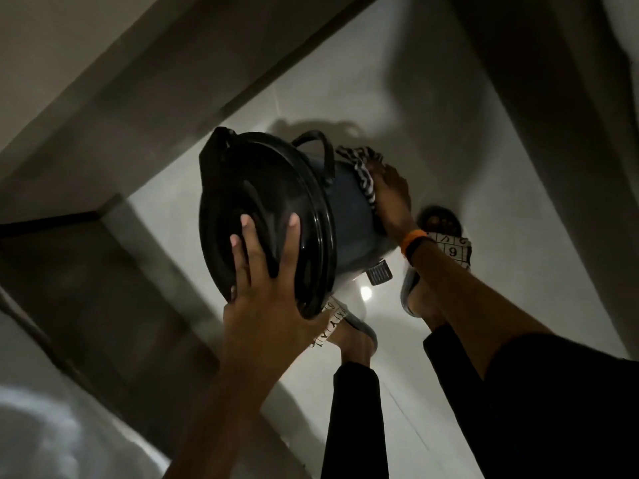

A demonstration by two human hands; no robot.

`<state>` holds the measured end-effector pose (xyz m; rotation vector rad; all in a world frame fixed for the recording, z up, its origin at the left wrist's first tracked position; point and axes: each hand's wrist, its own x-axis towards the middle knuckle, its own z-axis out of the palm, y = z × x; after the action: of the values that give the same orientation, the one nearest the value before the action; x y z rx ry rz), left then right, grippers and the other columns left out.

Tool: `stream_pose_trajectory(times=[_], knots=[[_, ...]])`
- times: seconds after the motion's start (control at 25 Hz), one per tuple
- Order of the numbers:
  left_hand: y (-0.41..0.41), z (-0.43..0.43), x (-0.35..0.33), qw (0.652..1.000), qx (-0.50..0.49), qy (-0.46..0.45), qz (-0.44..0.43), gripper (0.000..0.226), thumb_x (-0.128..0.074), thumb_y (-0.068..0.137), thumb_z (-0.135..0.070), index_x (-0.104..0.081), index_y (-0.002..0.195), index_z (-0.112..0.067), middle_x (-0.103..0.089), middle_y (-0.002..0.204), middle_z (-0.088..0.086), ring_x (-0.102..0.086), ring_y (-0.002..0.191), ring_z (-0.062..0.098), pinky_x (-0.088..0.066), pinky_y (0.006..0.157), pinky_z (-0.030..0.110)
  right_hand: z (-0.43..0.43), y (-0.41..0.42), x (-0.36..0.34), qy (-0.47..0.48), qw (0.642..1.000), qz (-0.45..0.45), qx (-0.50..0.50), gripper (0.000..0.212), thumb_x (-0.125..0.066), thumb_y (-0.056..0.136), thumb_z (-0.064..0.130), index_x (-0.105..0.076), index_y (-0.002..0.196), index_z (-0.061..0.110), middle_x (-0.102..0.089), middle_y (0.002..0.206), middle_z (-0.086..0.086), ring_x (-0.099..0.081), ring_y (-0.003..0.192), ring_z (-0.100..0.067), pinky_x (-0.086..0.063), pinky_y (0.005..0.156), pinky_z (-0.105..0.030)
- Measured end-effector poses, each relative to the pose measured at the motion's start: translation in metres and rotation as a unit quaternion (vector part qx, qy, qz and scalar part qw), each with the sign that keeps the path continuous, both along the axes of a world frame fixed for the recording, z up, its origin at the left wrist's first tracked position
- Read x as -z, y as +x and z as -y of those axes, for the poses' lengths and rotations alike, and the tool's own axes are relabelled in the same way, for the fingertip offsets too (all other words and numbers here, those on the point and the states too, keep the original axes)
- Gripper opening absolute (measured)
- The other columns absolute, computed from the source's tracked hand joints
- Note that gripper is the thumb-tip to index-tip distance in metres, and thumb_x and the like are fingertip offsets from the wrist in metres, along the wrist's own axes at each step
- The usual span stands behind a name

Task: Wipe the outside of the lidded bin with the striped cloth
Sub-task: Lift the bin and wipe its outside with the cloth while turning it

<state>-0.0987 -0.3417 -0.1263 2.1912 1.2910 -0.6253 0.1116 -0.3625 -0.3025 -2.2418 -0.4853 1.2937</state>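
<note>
A round bin (349, 216) with a dark blue-grey body, a glossy black lid (262, 188) and a black carrying handle (320, 153) is tipped toward me above the white floor. My left hand (268, 288) lies flat on the lid with fingers spread, gripping its lower rim. My right hand (389, 198) presses a black-and-white striped cloth (363, 171) against the right side of the bin's body. An orange band sits on that wrist. The bin's foot pedal (379, 273) shows at its base.
My two feet in patterned slippers (449, 248) stand on the white tiled floor (484, 150) just below and right of the bin. Dark grey wall edges and a step (86, 236) run along the left. A pale blurred shape fills the bottom left corner.
</note>
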Motion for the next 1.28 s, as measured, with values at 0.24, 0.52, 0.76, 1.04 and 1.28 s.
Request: stream_pose_trajectory(times=[0.24, 0.52, 0.76, 1.04, 1.28], knots=[[0.032, -0.047, 0.015, 0.99, -0.129, 0.051, 0.003, 0.118, -0.045, 0.067, -0.084, 0.009, 0.16, -0.034, -0.018, 0.163, 0.035, -0.041, 0.136, 0.06, -0.047, 0.099, 0.066, 0.016, -0.078, -0.081, 0.221, 0.975, 0.015, -0.023, 0.04, -0.024, 0.105, 0.06, -0.028, 0.144, 0.067, -0.015, 0.161, 0.037, -0.004, 0.156, 0.002, -0.014, 0.127, -0.046], [0.009, -0.042, -0.001, 0.999, -0.034, 0.012, 0.025, 0.137, -0.061, 0.056, -0.09, 0.027, 0.152, -0.046, 0.0, 0.17, 0.024, -0.034, 0.145, 0.053, -0.05, 0.098, 0.067, -0.026, 0.009, -0.006, 0.03, 0.997, 0.016, 0.074, 0.048, -0.033, 0.112, 0.034, -0.039, 0.156, 0.017, -0.03, 0.169, -0.007, -0.024, 0.158, -0.026, -0.016, 0.131, -0.047], [0.023, -0.048, 0.013, 0.995, -0.088, 0.024, 0.034, 0.134, -0.061, 0.064, -0.083, 0.021, 0.157, -0.034, -0.001, 0.166, 0.035, -0.026, 0.146, 0.057, -0.046, 0.1, 0.07, 0.019, -0.083, -0.094, 0.237, 0.971, -0.019, 0.019, 0.041, -0.028, 0.103, 0.058, -0.023, 0.14, 0.072, -0.004, 0.161, 0.04, 0.006, 0.156, 0.003, -0.012, 0.128, -0.05], [0.028, -0.003, 0.031, 0.991, -0.073, 0.073, 0.081, 0.132, -0.073, 0.062, -0.078, 0.009, 0.159, -0.04, 0.006, 0.169, 0.025, -0.012, 0.152, 0.052, -0.049, 0.09, 0.073, -0.026, 0.009, -0.019, 0.112, 0.951, -0.132, 0.256, 0.047, -0.036, 0.112, 0.022, -0.034, 0.156, 0.006, -0.032, 0.166, -0.016, -0.03, 0.155, -0.03, -0.023, 0.13, -0.046], [0.054, 0.015, 0.039, 0.982, -0.137, 0.126, 0.024, 0.142, -0.084, 0.058, -0.052, 0.022, 0.153, -0.046, 0.008, 0.166, 0.03, -0.005, 0.152, 0.055, -0.054, 0.08, 0.074, -0.016, -0.015, -0.053, 0.158, 0.978, -0.087, 0.103, 0.048, -0.032, 0.111, 0.034, -0.035, 0.157, 0.021, -0.025, 0.169, -0.005, -0.017, 0.158, -0.019, -0.016, 0.132, -0.042]])
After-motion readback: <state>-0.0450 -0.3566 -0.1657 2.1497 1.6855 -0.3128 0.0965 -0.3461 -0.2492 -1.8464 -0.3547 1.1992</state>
